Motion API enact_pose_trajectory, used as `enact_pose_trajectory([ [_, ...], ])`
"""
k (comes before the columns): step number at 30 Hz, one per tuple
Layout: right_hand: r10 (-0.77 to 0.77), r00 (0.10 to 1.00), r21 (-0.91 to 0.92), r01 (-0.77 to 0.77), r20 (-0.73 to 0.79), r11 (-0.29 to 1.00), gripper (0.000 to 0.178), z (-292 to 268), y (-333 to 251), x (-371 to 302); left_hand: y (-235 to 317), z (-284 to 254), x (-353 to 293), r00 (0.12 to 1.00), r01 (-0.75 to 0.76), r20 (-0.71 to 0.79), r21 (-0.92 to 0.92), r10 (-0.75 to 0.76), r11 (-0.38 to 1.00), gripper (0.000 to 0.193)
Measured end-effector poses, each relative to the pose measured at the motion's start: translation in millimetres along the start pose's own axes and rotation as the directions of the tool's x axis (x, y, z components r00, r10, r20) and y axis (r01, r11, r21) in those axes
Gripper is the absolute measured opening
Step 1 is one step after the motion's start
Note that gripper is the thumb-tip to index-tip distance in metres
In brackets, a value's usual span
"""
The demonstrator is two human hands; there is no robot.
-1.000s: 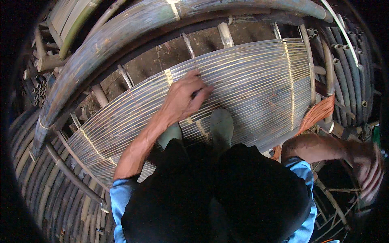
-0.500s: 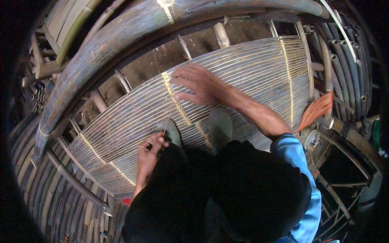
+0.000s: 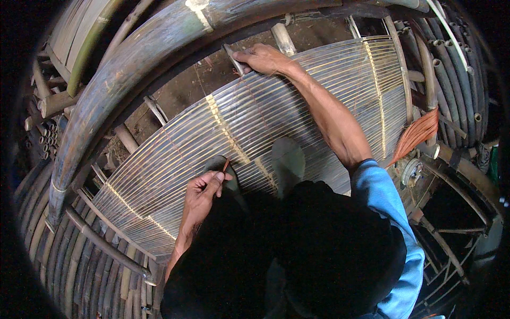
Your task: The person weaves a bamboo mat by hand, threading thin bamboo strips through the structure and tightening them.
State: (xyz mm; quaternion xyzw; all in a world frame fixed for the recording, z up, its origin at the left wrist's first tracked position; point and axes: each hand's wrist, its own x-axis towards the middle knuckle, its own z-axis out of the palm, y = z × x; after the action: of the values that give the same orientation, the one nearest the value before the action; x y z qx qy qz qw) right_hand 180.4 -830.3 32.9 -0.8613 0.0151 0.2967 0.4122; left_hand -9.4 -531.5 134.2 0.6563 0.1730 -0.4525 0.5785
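Observation:
A panel of thin, pale bamboo slats [image 3: 186, 133], tied crosswise by yellowish bindings, lies beneath my hands. My left hand [image 3: 204, 191] is closed near its front edge, pinching a thin reddish-brown strand [image 3: 227, 163] between thumb and fingers. At the far edge, my right hand [image 3: 264, 58] has its fingers curled against a short bamboo stake [image 3: 231, 57]; whether it also grips a thread there is hidden. Fine reddish threads cross the slats below that hand. My two boots [image 3: 288, 159] show at the panel's middle, beside the left hand.
A thick bamboo pole [image 3: 133, 64] curves along the far side. An orange fibre bundle [image 3: 417, 138] hangs at the panel's right end, above a round metal reel [image 3: 411, 173]. Bamboo poles [image 3: 90, 255] line the lower left, and more poles [image 3: 449, 85] stack at right.
My right hand has moved from above the slats to the stake at the far edge. My left hand has turned slightly and still pinches its strand.

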Motion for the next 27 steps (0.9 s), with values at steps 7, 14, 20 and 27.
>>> enact_pose_trajectory([
  [7,-0.005,0.988,-0.163,0.03,0.152,0.986,0.061,2,-8,-4,-2,-5,-27,0.995,0.1,-0.021,0.074,-0.098,0.992,0.035],
  [14,-0.757,0.603,-0.306,0.692,-0.254,0.654,0.034,62,-25,-81,-3,-11,-51,0.993,0.01,-0.115,-0.03,-0.013,0.999,0.044],
  [20,-0.8,0.595,-0.152,0.786,-0.077,0.6,0.039,81,-21,-111,9,-3,-62,0.991,-0.036,-0.124,0.037,0.041,0.999,0.044],
  [27,-0.755,0.618,-0.133,0.748,-0.22,0.65,0.04,87,-24,-128,-22,-13,-69,0.979,-0.084,-0.191,-0.091,0.066,0.992,0.036],
])
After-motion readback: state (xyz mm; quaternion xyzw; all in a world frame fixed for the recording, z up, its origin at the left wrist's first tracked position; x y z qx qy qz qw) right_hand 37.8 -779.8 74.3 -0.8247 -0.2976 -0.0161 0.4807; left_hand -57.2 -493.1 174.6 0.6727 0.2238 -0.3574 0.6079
